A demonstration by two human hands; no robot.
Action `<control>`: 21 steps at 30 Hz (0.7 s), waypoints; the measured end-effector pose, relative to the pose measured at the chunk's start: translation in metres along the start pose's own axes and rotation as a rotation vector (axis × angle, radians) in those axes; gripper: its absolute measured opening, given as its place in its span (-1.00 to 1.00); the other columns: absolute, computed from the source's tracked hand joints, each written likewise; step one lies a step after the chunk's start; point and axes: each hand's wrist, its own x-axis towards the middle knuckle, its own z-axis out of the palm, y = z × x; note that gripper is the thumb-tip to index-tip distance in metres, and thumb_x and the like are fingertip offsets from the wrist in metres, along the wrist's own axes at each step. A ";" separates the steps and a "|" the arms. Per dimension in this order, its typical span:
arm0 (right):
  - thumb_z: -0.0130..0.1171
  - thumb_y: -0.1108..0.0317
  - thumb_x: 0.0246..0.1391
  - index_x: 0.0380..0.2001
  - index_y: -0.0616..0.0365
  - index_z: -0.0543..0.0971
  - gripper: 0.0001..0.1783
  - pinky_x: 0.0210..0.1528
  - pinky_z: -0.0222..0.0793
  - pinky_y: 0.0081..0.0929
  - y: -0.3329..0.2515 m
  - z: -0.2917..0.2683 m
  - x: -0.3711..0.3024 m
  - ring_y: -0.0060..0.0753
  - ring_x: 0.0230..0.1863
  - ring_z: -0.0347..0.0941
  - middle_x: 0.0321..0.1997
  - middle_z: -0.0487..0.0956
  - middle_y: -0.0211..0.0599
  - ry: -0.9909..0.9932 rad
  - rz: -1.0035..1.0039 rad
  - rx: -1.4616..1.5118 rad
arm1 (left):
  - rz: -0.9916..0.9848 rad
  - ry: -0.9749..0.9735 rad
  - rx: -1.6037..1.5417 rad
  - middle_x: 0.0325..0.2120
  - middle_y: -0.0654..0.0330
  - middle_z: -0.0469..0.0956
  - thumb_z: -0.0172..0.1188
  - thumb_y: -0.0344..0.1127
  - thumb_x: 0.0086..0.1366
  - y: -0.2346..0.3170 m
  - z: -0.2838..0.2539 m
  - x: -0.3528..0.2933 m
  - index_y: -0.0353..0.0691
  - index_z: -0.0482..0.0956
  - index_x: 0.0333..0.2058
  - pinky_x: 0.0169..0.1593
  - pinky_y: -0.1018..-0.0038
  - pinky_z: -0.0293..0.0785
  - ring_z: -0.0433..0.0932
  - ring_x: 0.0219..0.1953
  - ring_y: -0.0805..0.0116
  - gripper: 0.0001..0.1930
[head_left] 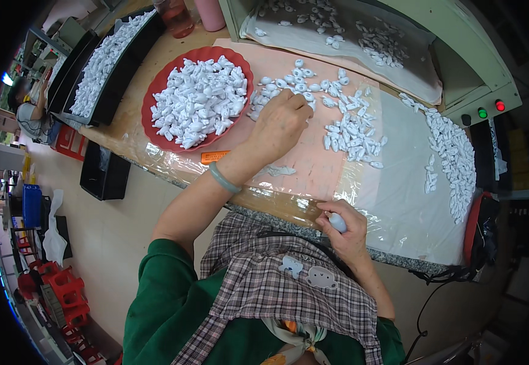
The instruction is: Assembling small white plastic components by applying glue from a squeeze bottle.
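Observation:
My left hand [284, 120] reaches over a loose group of small white moulded pieces [269, 89] on the pink sheet. Its fingers curl downward among them, and whatever sits under the fingertips is hidden. Close to the table's front edge, my right hand [348, 230] is wrapped round a small tool with a pale rounded handle [337, 222]; its tip is hard to make out. A second cluster of white pieces [354, 128] lies right of my left hand. To the left, a red scalloped bowl [150, 125] is heaped with similar pieces.
A pale green machine housing [489, 55] with lit buttons stands at the far right, more pieces lying inside. White pieces [453, 158] pile along the table's right side. A filled black tray [103, 109] is at the left; behind the bowl are a cup [176, 21] and a pink bottle [211, 13].

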 end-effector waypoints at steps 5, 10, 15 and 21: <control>0.31 0.55 -0.12 -0.28 0.23 0.56 -0.74 -0.25 0.46 -0.49 -0.001 -0.002 0.001 -0.33 -0.31 0.57 -0.30 0.61 -0.18 0.000 -0.003 -0.012 | -0.025 -0.128 -0.041 -0.38 0.16 0.47 0.23 -0.49 -0.05 0.008 -0.012 -0.006 -0.27 0.54 -0.33 -0.25 0.31 0.46 0.49 -0.30 0.18 -0.77; 0.31 0.55 -0.12 -0.27 0.23 0.56 -0.74 -0.23 0.46 -0.48 -0.001 -0.003 0.001 -0.30 -0.29 0.58 -0.29 0.61 -0.18 -0.001 -0.003 -0.014 | -0.015 -0.254 -0.032 -0.42 0.11 0.46 0.14 -0.52 0.01 0.012 -0.018 -0.012 -0.31 0.54 -0.33 -0.31 0.28 0.48 0.52 -0.38 0.10 -0.82; 0.31 0.55 -0.12 -0.26 0.23 0.57 -0.73 -0.22 0.46 -0.47 -0.001 -0.002 0.001 -0.28 -0.28 0.58 -0.27 0.62 -0.17 0.001 0.011 -0.007 | -0.016 -0.239 -0.096 -0.40 0.07 0.50 0.11 -0.53 0.02 0.008 -0.016 -0.020 -0.34 0.56 -0.36 -0.29 0.28 0.49 0.54 -0.36 0.07 -0.84; 0.32 0.54 -0.11 -0.26 0.23 0.57 -0.73 -0.23 0.46 -0.46 0.001 -0.001 -0.001 -0.30 -0.28 0.58 -0.26 0.62 -0.16 0.003 0.031 0.017 | -0.035 -0.204 -0.204 -0.40 0.02 0.49 0.04 -0.56 -0.02 0.005 -0.024 -0.023 -0.37 0.55 -0.39 -0.27 0.22 0.47 0.52 -0.36 0.01 -0.82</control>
